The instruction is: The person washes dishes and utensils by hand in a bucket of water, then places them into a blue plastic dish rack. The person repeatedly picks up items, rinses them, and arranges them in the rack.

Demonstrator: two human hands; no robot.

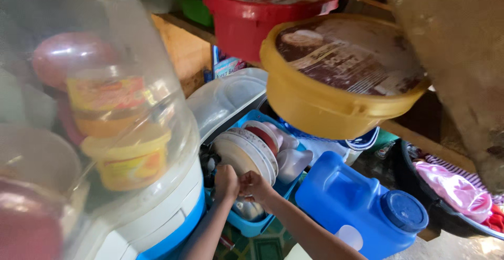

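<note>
both hands down at the blue dish rack [251,227], the landmark for everything here. left hand [226,182] at the rack's near edge, fingers curled over something against the front plate; what it grips, cannot tell. right hand [254,185] touching the left, also curled, pressed at the lower rim of the plates [247,152]; whether it truly clamps a plate, cannot tell. plates standing on edge inside the rack, tilted back, white ones in front and one with a red centre behind. pale plastic cups [292,163] in the rack just right of the plates. clear lid [226,97] leaning behind the rack. blue jug [362,205] lying right of the rack, cap toward the right. yellow tub [336,76] and red tub [262,13] on a shelf above the rack. clear water bottle [105,107] on a white and blue dispenser left of the rack. black basin [446,197] with pink cloth far right of the rack.
</note>
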